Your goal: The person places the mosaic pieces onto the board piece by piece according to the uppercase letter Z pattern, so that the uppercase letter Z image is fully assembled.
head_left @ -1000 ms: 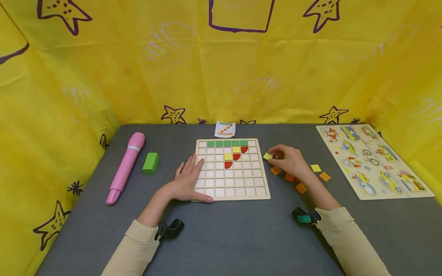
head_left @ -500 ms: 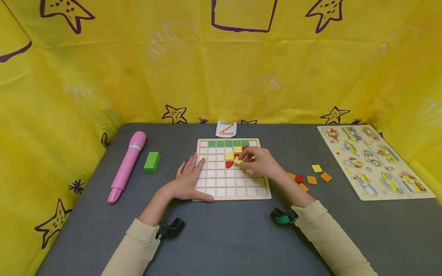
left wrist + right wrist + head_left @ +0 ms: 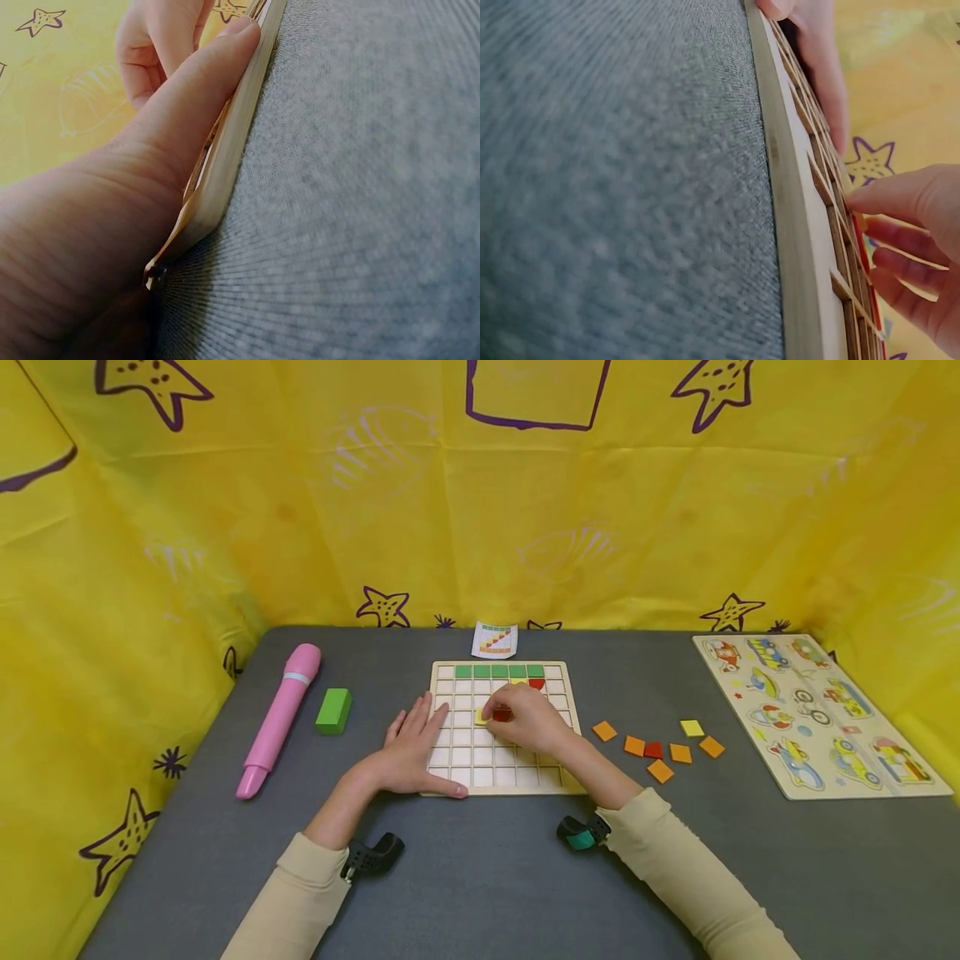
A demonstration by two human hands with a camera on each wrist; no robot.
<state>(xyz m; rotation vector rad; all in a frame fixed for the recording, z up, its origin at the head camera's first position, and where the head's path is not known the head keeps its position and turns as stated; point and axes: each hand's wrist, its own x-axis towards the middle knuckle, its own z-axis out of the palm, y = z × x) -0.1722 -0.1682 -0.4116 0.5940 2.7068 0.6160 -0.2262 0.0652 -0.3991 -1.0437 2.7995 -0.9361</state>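
My left hand (image 3: 411, 752) lies with spread fingers over the left edge of a wooden grid board (image 3: 517, 792); its thumb is along the front rim in the left wrist view. Over the middle of the grid, my right hand (image 3: 528, 720) pinches a small yellow square tile (image 3: 480, 717) at a cell left of a red piece (image 3: 501, 715). Green tiles (image 3: 501, 671) fill part of the top row. Below them show another yellow tile (image 3: 517, 681) and a red piece (image 3: 536, 683). The right hand hides other cells.
Right of the board lie several loose orange tiles (image 3: 634, 745), a red tile (image 3: 654, 750) and a yellow tile (image 3: 692, 728). A pattern card (image 3: 495, 641) sits behind it. Leftward are a green block (image 3: 333, 712) and a pink toy microphone (image 3: 281, 722). A picture puzzle (image 3: 761, 764) lies far right.
My right hand has carried the yellow tile left from the loose tiles onto the board's grid. The left hand has stayed at the board's left edge.
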